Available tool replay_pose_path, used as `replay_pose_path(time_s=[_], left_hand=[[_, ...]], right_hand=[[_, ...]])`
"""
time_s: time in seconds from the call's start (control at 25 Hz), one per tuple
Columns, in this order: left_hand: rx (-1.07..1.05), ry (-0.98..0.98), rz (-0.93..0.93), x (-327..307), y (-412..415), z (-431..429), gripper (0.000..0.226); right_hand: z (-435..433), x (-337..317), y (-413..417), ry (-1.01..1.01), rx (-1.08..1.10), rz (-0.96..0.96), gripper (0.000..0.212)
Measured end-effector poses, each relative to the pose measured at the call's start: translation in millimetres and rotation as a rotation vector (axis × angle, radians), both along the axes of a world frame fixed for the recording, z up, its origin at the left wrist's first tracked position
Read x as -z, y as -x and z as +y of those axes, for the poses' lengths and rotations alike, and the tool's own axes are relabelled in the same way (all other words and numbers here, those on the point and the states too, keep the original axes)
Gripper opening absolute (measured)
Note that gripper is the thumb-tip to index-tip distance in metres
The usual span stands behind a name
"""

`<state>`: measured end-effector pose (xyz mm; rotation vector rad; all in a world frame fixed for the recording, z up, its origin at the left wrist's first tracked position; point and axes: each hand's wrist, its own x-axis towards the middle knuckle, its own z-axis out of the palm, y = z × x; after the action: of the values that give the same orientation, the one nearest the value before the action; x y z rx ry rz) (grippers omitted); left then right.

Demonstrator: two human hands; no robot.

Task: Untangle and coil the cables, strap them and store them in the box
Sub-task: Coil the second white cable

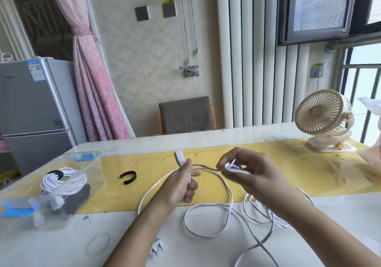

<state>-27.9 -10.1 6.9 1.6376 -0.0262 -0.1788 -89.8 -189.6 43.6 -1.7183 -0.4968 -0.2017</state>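
Head view. The left hand (183, 184) is fisted round the white flat cable (207, 205) just below its connector end (179, 159), which sticks up past the knuckles. The right hand (254, 176) pinches a small bunch of the same cable between thumb and fingertips. A short span bridges the hands.

The rest lies in loose loops on the table (340, 215). There is a tangle (266, 211) under the right forearm, and the two-pin plug (156, 248) is near the front edge. A black strap (128, 177) lies on the yellow runner (278, 163). The clear plastic box (93, 170) at left already holds a white coil (61, 181) with a black band across it.

Judgement: coiling is barely begun.
- Keep the left hand as anchor.
- Lay even loops into it.
- Let twists run out toward the free plug.
- Shake the tangle open before it reaches the hands.
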Motion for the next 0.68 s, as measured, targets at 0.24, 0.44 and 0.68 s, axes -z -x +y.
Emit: replay_pose_path(time_s=[0.24,0.44,0.68], left_hand=[[-0.406,0.457,-0.168,-13.9,-11.5,23.6,0.02],[-0.597,0.717,-0.304,-24.6,-13.0,48.6,0.025],[-0.662,0.992,-0.224,-20.8,-25.8,70.4,0.028]], right_hand=[[9.2,24.7,-4.1,0.586,0.224,-0.52,0.038],[9.0,25.5,-7.0,0.536,0.197,-0.442,0.024],[-9.8,-2.1,-0.2,0.03,0.275,-0.331,0.021]])
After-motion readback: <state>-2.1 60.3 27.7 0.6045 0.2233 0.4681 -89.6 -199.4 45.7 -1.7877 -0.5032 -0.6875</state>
